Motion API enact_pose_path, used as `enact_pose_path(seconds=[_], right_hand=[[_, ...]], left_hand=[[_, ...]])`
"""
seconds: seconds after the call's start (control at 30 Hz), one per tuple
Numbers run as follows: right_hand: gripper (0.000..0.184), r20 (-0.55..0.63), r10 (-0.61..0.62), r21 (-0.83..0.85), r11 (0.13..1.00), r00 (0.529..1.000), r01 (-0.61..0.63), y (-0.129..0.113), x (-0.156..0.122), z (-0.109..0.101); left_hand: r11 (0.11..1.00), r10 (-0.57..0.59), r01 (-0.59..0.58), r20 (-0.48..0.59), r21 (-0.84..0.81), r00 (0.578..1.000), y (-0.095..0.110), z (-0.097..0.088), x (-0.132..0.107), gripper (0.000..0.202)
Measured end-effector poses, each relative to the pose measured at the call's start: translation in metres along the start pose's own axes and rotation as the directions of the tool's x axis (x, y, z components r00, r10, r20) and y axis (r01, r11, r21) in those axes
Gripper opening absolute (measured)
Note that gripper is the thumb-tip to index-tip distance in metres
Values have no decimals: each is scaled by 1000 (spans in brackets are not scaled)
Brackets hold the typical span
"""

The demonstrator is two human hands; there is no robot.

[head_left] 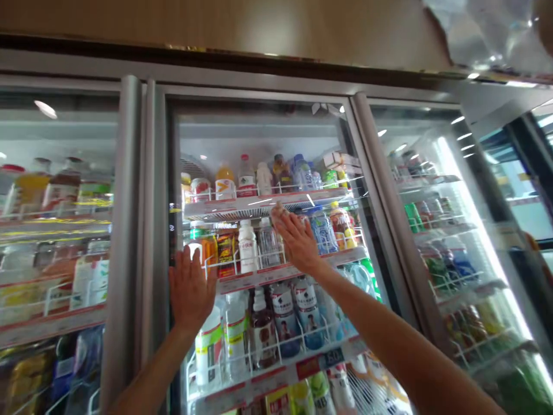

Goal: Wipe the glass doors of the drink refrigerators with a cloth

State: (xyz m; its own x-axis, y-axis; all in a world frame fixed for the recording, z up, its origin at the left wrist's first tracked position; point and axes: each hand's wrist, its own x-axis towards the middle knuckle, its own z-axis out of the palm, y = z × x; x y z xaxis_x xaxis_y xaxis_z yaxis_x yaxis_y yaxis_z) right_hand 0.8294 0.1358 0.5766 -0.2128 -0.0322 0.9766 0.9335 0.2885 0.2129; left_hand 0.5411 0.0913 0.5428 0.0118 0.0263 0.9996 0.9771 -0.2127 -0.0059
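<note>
My left hand (pixel 190 291) is pressed flat with its fingers spread against the glass of the middle fridge door (pixel 259 138), near the door's left frame. My right hand (pixel 298 239) reaches higher with its fingers stretched out. Its fingertips rest on a small pale thing (pixel 279 212) at the front edge of the upper shelf (pixel 242 204); I cannot make out what it is. Behind the hands stand a white bottle (pixel 247 246), a clear bottle (pixel 268 245) and a blue-labelled water bottle (pixel 323 231).
The fridge holds several wire shelves of drink bottles with red price strips (pixel 254 279). A second glass door (pixel 56 230) is at the left and a third (pixel 453 242) at the right. Crinkled clear plastic (pixel 496 34) hangs at the top right.
</note>
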Motion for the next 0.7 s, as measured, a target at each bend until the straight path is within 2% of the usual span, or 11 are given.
enact_pose_path(seconds=[0.07, 0.13, 0.2, 0.23, 0.27, 0.37, 0.43, 0.5, 0.6, 0.63, 0.7], right_hand=[[50, -37, 194, -20, 981, 980, -195, 40, -10, -7], [52, -135, 503, -6, 861, 853, -509, 83, -16, -13], [54, -209, 652, 34, 750, 729, -661, 101, -21, -13], [55, -220, 644, 39, 756, 733, -653, 96, -23, -11], [55, -210, 577, 30, 811, 789, -585, 85, -27, -9], [55, -88, 139, -1, 990, 986, -140, 47, -42, -4], [54, -37, 32, 6, 999, 999, -31, 51, -50, -7], [53, -51, 249, -7, 968, 967, -249, 78, -52, -13], [56, -124, 598, 7, 798, 792, -602, 103, -46, -17], [56, -132, 598, 22, 799, 791, -601, 95, -44, -15], [57, -105, 423, 46, 906, 900, -421, 57, -42, -9]], left_hand=[[1000, 20, -20, 0, 11, 1000, 0, 1, -4, 61], [999, 16, -16, -4, 27, 1000, 3, 3, -12, 60], [999, 5, -4, -11, 42, 1000, 9, 6, -24, 60], [999, 3, -2, -13, 47, 1000, 14, 8, -31, 61], [999, 7, -6, -16, 50, 1000, 19, 10, -37, 62], [998, 24, -23, -25, 53, 999, 28, 13, -49, 63], [998, 30, -28, -26, 51, 999, 30, 13, -51, 62], [999, 29, -28, -20, 45, 999, 30, 12, -51, 62], [999, 26, -25, -26, 28, 999, 30, 11, -50, 63], [999, 25, -24, -28, 20, 999, 30, 12, -50, 63], [1000, 24, -23, -24, 4, 999, 30, 12, -50, 63]])
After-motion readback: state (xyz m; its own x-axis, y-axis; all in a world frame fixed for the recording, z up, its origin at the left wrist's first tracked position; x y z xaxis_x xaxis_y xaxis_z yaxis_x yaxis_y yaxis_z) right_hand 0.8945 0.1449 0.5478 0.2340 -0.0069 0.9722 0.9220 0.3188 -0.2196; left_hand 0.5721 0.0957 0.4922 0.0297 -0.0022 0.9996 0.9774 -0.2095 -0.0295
